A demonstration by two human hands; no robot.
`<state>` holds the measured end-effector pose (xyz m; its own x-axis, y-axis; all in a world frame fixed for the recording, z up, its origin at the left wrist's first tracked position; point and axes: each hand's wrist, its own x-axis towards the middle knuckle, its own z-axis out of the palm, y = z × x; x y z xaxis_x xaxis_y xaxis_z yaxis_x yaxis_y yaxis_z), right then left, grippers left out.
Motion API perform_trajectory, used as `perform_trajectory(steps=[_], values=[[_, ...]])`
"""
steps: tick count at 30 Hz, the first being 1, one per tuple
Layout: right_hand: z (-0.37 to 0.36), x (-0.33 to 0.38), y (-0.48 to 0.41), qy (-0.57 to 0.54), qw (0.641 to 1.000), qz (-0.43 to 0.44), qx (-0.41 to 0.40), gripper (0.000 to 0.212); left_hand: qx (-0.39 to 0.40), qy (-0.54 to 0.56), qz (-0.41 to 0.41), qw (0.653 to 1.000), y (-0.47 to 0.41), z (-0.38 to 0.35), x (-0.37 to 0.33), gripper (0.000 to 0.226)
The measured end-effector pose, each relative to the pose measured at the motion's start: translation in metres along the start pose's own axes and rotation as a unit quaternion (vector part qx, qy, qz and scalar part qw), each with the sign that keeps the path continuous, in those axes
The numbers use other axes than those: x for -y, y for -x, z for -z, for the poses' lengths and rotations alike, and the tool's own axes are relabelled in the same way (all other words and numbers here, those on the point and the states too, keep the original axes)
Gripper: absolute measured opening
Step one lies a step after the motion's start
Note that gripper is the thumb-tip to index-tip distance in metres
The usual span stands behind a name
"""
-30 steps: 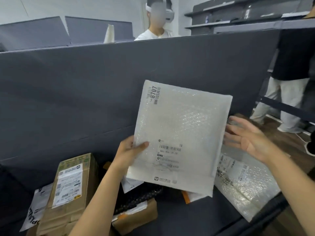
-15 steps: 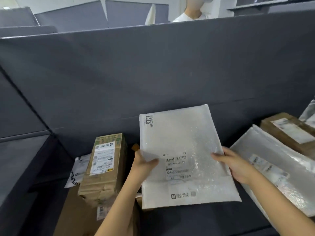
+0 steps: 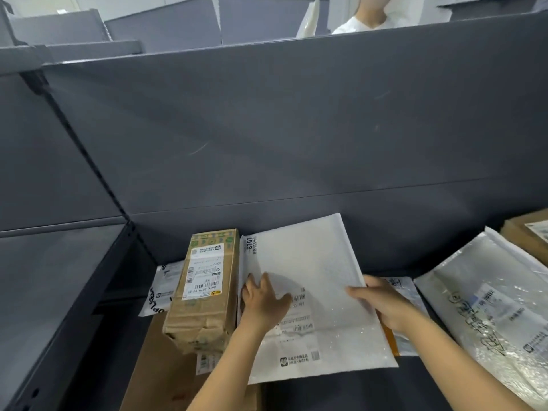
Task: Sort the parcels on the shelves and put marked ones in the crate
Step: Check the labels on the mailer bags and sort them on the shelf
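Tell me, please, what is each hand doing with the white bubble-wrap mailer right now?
Left hand: open, resting flat on the white bubble-wrap mailer.
Right hand: on its right edge; grip cannot be told.

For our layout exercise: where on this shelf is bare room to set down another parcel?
Bare grey shelf shows at the front, bordered by the white bubble mailer and the clear plastic parcel. Crowded around the brown cardboard box.
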<state>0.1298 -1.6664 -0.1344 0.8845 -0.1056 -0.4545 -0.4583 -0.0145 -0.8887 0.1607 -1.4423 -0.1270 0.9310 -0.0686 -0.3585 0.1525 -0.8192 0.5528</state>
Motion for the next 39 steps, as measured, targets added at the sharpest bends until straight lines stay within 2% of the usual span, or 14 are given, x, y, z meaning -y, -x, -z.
perform_trajectory(steps=[5,9,11,15,17,19,21,24,28,30,33,39], values=[[-0.007,-0.003,-0.004,0.023,1.0,-0.018,0.006,0.02,-0.001,0.0,-0.008,1.0,-0.006,0.002,0.01,0.075],[-0.02,0.001,-0.009,0.188,0.982,-0.013,-0.006,0.02,-0.001,-0.012,-0.021,1.0,-0.008,0.001,0.017,0.076],[-0.024,-0.001,-0.014,0.226,0.974,-0.019,-0.02,0.021,-0.001,-0.027,-0.02,0.999,-0.01,-0.002,0.018,0.078],[-0.024,-0.005,-0.02,0.259,0.964,-0.042,-0.044,0.06,0.008,-0.071,-0.021,0.997,-0.014,-0.007,0.02,0.08],[-0.024,-0.004,-0.019,0.246,0.967,-0.032,-0.051,0.082,0.008,-0.09,-0.025,0.996,-0.015,-0.006,0.019,0.08],[-0.026,-0.001,-0.015,0.25,0.967,-0.006,-0.049,0.093,-0.01,-0.101,-0.031,0.994,-0.014,-0.006,0.015,0.078],[-0.029,0.0,-0.014,0.285,0.954,0.062,-0.067,0.091,-0.045,-0.114,-0.045,0.991,-0.014,-0.006,0.009,0.076],[-0.036,0.005,-0.015,0.366,0.905,0.181,-0.115,0.078,-0.083,-0.141,-0.085,0.983,-0.017,-0.005,-0.004,0.075],[-0.04,0.015,-0.016,0.462,0.852,0.221,-0.105,0.07,-0.086,-0.162,-0.134,0.974,-0.021,-0.008,-0.029,0.072],[-0.033,0.012,-0.017,0.481,0.843,0.21,-0.116,0.073,-0.088,-0.169,-0.157,0.969,-0.02,-0.012,-0.045,0.071],[-0.004,0.0,-0.013,0.482,0.846,0.165,-0.156,0.065,-0.071,-0.176,-0.192,0.963,-0.02,-0.028,-0.074,0.071],[0.08,-0.03,0.017,0.464,0.854,0.059,-0.227,0.065,-0.01,-0.179,-0.278,0.944,-0.013,-0.084,-0.14,0.069]])
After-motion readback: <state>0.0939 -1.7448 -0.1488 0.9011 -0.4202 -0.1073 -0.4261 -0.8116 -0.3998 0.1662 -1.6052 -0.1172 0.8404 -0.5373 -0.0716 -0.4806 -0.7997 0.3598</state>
